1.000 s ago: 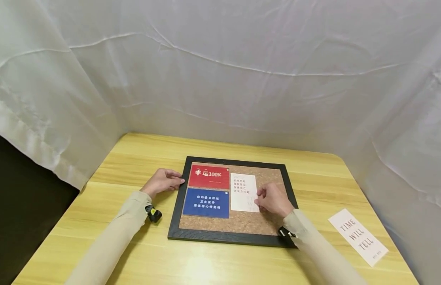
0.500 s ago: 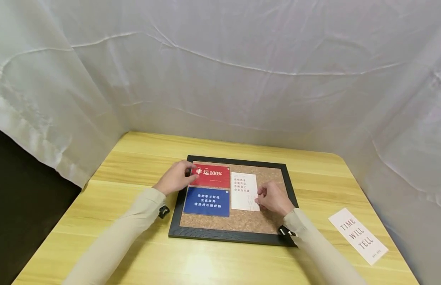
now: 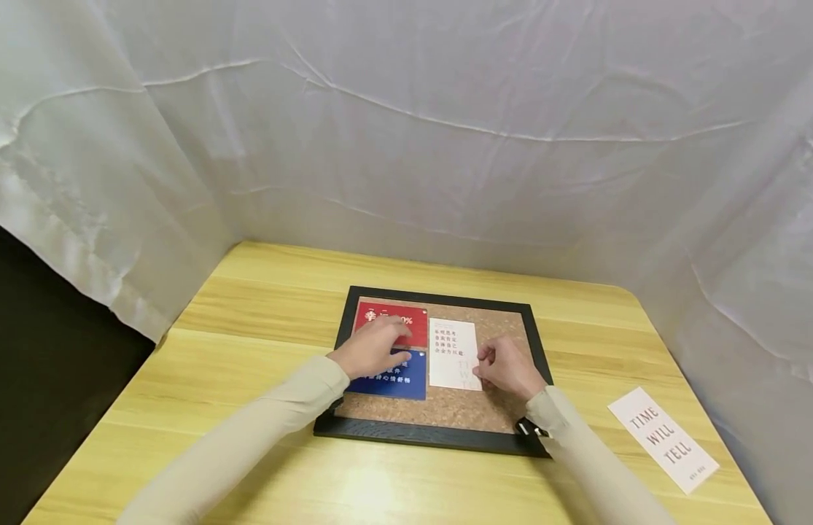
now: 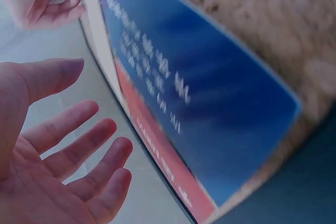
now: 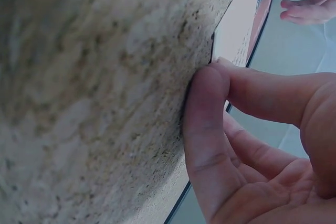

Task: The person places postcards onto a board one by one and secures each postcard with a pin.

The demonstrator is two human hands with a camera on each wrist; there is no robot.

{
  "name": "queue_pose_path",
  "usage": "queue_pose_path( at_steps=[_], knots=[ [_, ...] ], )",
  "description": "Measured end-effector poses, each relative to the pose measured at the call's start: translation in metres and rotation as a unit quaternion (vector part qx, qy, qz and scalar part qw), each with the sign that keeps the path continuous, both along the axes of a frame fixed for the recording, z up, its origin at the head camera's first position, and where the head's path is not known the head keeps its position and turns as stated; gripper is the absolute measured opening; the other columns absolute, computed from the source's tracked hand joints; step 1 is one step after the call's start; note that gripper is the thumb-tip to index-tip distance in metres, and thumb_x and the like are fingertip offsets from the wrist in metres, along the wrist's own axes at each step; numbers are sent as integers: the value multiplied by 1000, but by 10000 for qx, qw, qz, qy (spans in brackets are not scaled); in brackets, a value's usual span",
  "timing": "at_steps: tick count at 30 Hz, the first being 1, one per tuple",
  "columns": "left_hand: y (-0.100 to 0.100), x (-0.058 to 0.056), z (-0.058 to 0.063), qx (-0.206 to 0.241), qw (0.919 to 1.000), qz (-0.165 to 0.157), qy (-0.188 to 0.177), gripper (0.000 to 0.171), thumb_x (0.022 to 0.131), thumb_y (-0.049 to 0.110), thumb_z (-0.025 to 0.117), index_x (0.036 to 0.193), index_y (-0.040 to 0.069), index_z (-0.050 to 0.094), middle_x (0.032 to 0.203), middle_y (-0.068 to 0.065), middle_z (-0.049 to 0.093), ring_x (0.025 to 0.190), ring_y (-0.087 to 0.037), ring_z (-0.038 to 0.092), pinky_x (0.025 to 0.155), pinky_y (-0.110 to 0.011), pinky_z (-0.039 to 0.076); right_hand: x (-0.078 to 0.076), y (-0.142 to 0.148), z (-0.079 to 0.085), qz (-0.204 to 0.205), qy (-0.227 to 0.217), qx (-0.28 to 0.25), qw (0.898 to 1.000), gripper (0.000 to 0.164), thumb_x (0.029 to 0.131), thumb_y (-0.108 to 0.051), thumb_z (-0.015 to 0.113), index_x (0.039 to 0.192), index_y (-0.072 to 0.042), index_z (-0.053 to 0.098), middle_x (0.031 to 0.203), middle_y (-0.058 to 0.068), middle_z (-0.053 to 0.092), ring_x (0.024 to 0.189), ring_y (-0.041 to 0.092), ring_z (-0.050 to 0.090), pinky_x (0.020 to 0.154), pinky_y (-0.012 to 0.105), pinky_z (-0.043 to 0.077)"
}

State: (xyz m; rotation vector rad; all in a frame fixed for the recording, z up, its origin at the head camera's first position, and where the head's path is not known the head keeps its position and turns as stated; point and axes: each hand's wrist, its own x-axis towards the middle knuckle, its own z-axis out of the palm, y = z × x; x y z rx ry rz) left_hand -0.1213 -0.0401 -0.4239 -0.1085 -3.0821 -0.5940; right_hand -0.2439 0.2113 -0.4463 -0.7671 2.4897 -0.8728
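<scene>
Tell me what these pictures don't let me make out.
Head view: some lettering on the red card and blue card, hidden by the left hand.
Head view: bottom line on the TIME WILL TELL card, too small.
Left wrist view: the blue card's lettering, blurred.
Right wrist view: part of the left hand, cut off by the edge.

Left hand, fingers parted and slightly bent, right hand pinching, both arms stretched forward

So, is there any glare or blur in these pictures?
Head view: a bright glare patch on the table near the picture's bottom edge; left wrist view: smeared lettering on the blue card; right wrist view: the cork board blurry toward the left edge, crisper near the right hand.
</scene>
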Motion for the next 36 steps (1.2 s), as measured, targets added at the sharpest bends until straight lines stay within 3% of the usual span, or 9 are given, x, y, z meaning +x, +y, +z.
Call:
queue_pose_path(
  at_steps=[7,16,23,36],
  knots=[
    [14,-6,-7,-520,9977,-399,153,37,95,31,75,126,10,73,130,-7,71,121,-23,67,111,-44,50,1,1,-2,-79,-106,-76,9999,12,88,3,76,96,3,67,72,9,67,58,15,61,53,26,49],
    [29,-8,-15,-1177,9908,-669,-2,39,100,37,69,132,15,71,141,-4,65,129,-27,58,111,-46,48,0,3,-4,93,49,-266,9996,11,87,4,75,95,5,67,72,9,67,58,14,63,53,26,49],
    [31,-8,-22,-1237,9894,-755,49,40,101,39,67,133,16,70,143,-3,64,129,-26,58,110,-47,48,1,2,-4,82,4,-277,9996,11,87,4,75,94,5,67,71,9,67,57,15,62,52,26,49],
    [35,-8,-21,-1418,9868,-780,-40,41,101,44,65,131,18,71,142,-2,65,129,-26,57,111,-48,45,2,2,-2,137,-41,-251,9996,10,88,4,74,94,5,66,72,10,68,58,15,63,54,26,50]
  ],
)
